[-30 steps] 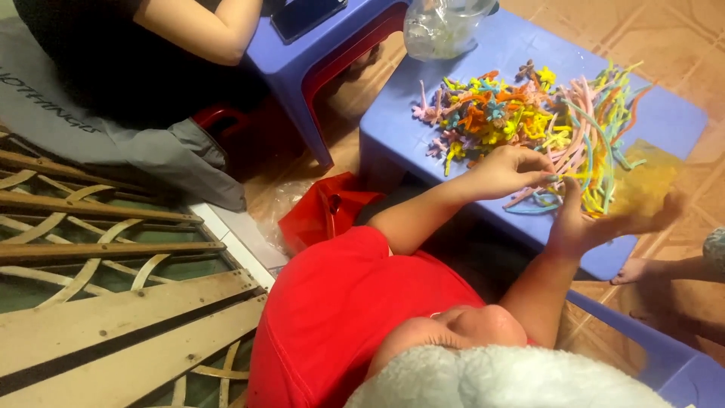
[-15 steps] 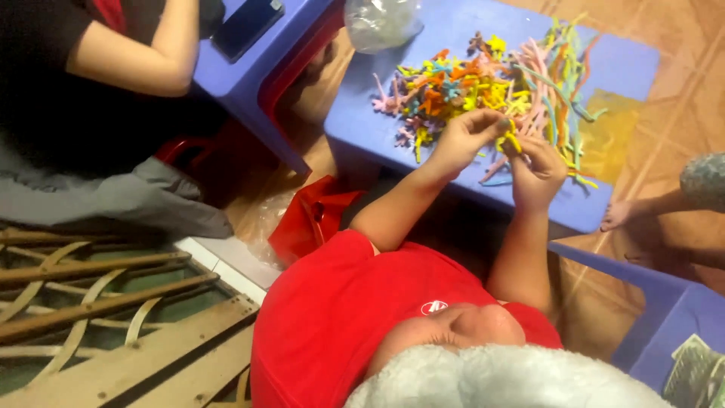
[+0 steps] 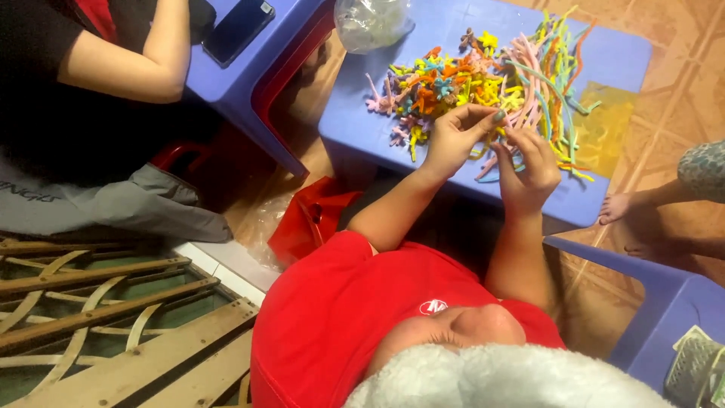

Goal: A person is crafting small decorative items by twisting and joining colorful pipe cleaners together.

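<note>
My two hands, left hand (image 3: 453, 136) and right hand (image 3: 531, 168), pinch one yellow pipe cleaner (image 3: 500, 130) between closed fingertips; which way it runs I cannot tell. Beyond lies one uncountable heap of pipe cleaners (image 3: 483, 83) on the blue counter (image 3: 362, 128), long strands pointing away.

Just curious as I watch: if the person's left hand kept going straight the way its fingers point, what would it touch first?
Probably the right hand, since the left hand points across towards it and their fingertips nearly meet above the pile of colourful fuzzy pipe cleaners. Depth is hard to judge.
</note>
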